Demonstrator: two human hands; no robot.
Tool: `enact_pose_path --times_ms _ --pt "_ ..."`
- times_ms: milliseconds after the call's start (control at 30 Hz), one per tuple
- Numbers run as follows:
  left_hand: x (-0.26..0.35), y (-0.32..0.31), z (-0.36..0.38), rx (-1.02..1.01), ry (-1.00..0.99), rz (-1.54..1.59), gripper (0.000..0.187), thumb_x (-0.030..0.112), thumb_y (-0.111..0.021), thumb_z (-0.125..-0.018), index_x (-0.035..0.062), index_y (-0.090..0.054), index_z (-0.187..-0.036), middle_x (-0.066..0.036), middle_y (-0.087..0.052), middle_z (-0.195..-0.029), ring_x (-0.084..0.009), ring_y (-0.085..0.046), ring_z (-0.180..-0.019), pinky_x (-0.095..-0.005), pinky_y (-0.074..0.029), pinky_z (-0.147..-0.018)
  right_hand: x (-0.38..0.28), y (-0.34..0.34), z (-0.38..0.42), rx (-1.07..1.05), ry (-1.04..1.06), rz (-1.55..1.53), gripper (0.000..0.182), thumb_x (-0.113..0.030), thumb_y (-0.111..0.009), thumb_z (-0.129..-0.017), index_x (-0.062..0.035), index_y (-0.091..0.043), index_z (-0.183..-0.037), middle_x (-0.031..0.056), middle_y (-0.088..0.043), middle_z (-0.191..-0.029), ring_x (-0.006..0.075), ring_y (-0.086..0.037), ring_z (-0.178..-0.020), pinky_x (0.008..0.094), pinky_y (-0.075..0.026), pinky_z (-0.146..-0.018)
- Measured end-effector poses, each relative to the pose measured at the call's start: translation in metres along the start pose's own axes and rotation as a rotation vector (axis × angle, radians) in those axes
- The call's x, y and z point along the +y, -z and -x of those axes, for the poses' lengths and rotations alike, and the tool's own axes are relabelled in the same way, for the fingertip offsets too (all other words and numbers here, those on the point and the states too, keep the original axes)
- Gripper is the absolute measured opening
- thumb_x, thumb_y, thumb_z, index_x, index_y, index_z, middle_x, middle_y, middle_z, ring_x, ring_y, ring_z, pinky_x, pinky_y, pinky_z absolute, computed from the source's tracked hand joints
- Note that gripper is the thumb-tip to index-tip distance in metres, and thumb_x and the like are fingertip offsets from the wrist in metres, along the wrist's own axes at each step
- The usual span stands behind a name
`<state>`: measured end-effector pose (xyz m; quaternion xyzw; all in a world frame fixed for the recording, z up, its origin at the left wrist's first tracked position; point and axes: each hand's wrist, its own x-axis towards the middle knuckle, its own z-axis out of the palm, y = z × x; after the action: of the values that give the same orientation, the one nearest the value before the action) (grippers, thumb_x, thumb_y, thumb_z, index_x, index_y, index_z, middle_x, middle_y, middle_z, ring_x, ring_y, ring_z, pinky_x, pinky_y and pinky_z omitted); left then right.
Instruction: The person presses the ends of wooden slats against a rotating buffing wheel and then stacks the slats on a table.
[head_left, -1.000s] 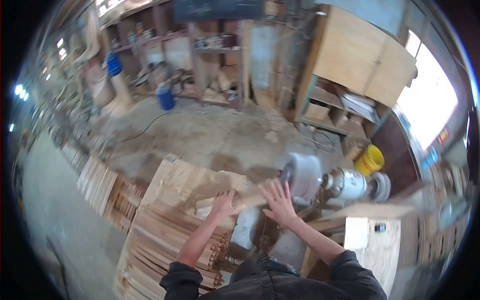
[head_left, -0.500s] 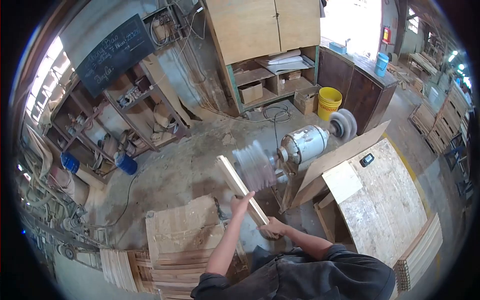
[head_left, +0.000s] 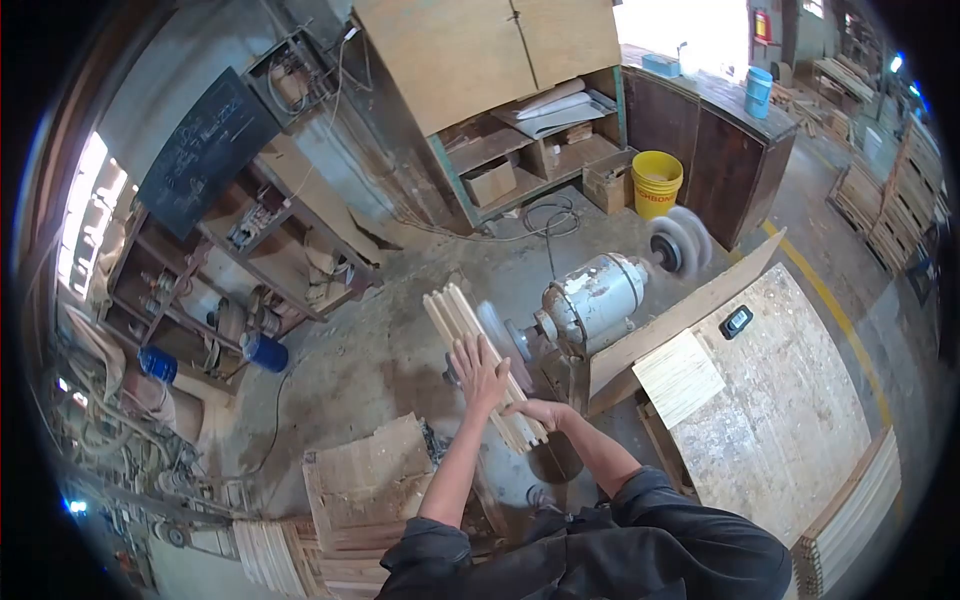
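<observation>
A bundle of pale wooden strips (head_left: 455, 315) slants in front of me, with its upper end beside the blurred, spinning left wheel (head_left: 492, 325) of a grinder-like machine. My left hand (head_left: 478, 375) lies flat across the top face of the strips, fingers stretched out. Near their lower end, my right hand (head_left: 540, 412) grips the bundle's right edge with the thumb on top; its other fingers are mostly hidden. The strips partly cover the wheel, and I cannot tell whether they touch it. To the right is the machine's worn white motor (head_left: 600, 295).
A second blurred wheel (head_left: 682, 243) is on the motor's far side. Right of me, a board-topped table (head_left: 780, 400) carries a small black device (head_left: 736, 321). Cardboard (head_left: 370, 470) and stacked strips lie at lower left. A yellow bucket (head_left: 656, 185) stands behind.
The bundle has turned from its narrow edge to show its broad face. My left hand has gone from gripping its side to lying flat on it. The view has shifted slightly.
</observation>
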<state>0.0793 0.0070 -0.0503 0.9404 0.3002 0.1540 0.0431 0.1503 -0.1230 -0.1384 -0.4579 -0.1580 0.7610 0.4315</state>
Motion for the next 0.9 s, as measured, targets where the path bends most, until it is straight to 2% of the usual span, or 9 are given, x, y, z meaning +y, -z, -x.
enact_pose_path --times_ms 67,233,367,433,500,533,600,700,900 --pt "-0.006 -0.004 -0.008 0.022 -0.045 -0.026 0.082 0.047 -0.055 -0.098 -0.0039 -0.026 -0.155 -0.026 -0.022 -0.162 -0.0439 -0.011 -0.153 -0.0597 -0.007 -0.123 0.015 -0.007 0.018 0.014 0.0 0.001 0.07 -0.046 -0.067 -0.087 -0.0024 -0.054 -0.14 0.0179 -0.059 -0.136 0.0267 -0.058 -0.122 0.0414 -0.048 -0.099" --pt "0.0 -0.009 0.009 0.03 -0.147 -0.007 0.083 0.048 -0.053 -0.098 -0.0043 -0.024 -0.156 -0.027 -0.019 -0.163 -0.0448 -0.011 -0.152 -0.0596 -0.008 -0.122 0.081 -0.03 0.06 0.077 -0.014 -0.069 0.073 -0.047 -0.073 -0.084 -0.0053 -0.055 -0.142 0.013 -0.061 -0.136 0.0244 -0.06 -0.121 0.0398 -0.047 -0.101" --pt "0.002 -0.009 0.001 0.06 -0.112 0.006 0.083 0.048 -0.055 -0.097 -0.0049 -0.026 -0.155 -0.027 -0.019 -0.163 -0.0454 -0.012 -0.152 -0.0586 -0.009 -0.123 0.056 -0.042 0.075 0.296 -0.04 0.023 0.076 -0.045 -0.079 -0.08 -0.0034 -0.058 -0.14 0.0138 -0.062 -0.134 0.0246 -0.059 -0.12 0.0383 -0.046 -0.1" --pt "-0.006 -0.008 -0.021 0.099 -0.123 0.023 0.082 0.048 -0.053 -0.098 -0.005 -0.028 -0.155 -0.028 -0.018 -0.163 -0.0461 -0.011 -0.152 -0.0585 -0.007 -0.123 0.061 -0.016 0.04 0.267 0.004 -0.009 0.079 -0.052 -0.079 -0.077 -0.0031 -0.061 -0.137 0.0139 -0.062 -0.133 0.0242 -0.06 -0.119 0.0383 -0.046 -0.1" --pt "-0.013 -0.006 -0.043 0.08 -0.094 -0.01 0.081 0.049 -0.051 -0.099 -0.0047 -0.028 -0.155 -0.029 -0.017 -0.163 -0.0458 -0.008 -0.153 -0.0585 -0.005 -0.123 0.031 -0.011 0.025 0.417 -0.004 0.253 0.088 -0.06 -0.077 -0.072 -0.001 -0.062 -0.135 0.0167 -0.062 -0.131 0.0292 -0.063 -0.111 0.043 -0.052 -0.089" --pt "-0.014 -0.005 -0.05 0.04 -0.076 -0.002 0.08 0.049 -0.049 -0.1 -0.004 -0.027 -0.155 -0.03 -0.016 -0.163 -0.0453 -0.005 -0.153 -0.0586 -0.004 -0.123 0.015 -0.014 0.027 0.422 0.006 0.253 0.088 -0.06 -0.077 -0.072 -0.001 -0.062 -0.135 0.0167 -0.062 -0.131 0.0292 -0.063 -0.111 0.043 -0.052 -0.089" --pt "-0.015 -0.003 -0.054 -0.001 -0.053 -0.008 0.08 0.05 -0.048 -0.101 -0.0036 -0.027 -0.156 -0.03 -0.015 -0.164 -0.0451 -0.005 -0.153 -0.0587 -0.003 -0.123 -0.002 -0.027 0.04 0.396 -0.08 0.257 0.095 -0.066 -0.074 -0.068 0.0015 -0.061 -0.134 0.0204 -0.061 -0.127 0.0351 -0.065 -0.102 0.0474 -0.055 -0.076" --pt "-0.01 -0.007 -0.041 -0.05 -0.017 0.009 0.079 0.049 -0.046 -0.102 -0.003 -0.024 -0.157 -0.029 -0.012 -0.165 -0.045 -0.004 -0.154 -0.0586 -0.003 -0.122 0.009 -0.039 0.05 0.45 -0.002 0.29 0.097 -0.067 -0.074 -0.068 0.0026 -0.061 -0.133 0.0228 -0.06 -0.123 0.0375 -0.065 -0.094 0.0489 -0.055 -0.064" --pt "0.014 -0.019 0.02 -0.042 -0.004 0.061 0.081 0.046 -0.048 -0.101 -0.0036 -0.018 -0.158 -0.029 -0.007 -0.165 -0.0489 -0.002 -0.152 -0.0613 -0.002 -0.121 0.096 -0.022 0.049 0.465 -0.035 0.268 0.103 -0.071 -0.074 -0.066 0.0122 -0.062 -0.125 0.0213 -0.063 -0.107 0.0326 -0.064 -0.089 0.0461 -0.051 -0.059"
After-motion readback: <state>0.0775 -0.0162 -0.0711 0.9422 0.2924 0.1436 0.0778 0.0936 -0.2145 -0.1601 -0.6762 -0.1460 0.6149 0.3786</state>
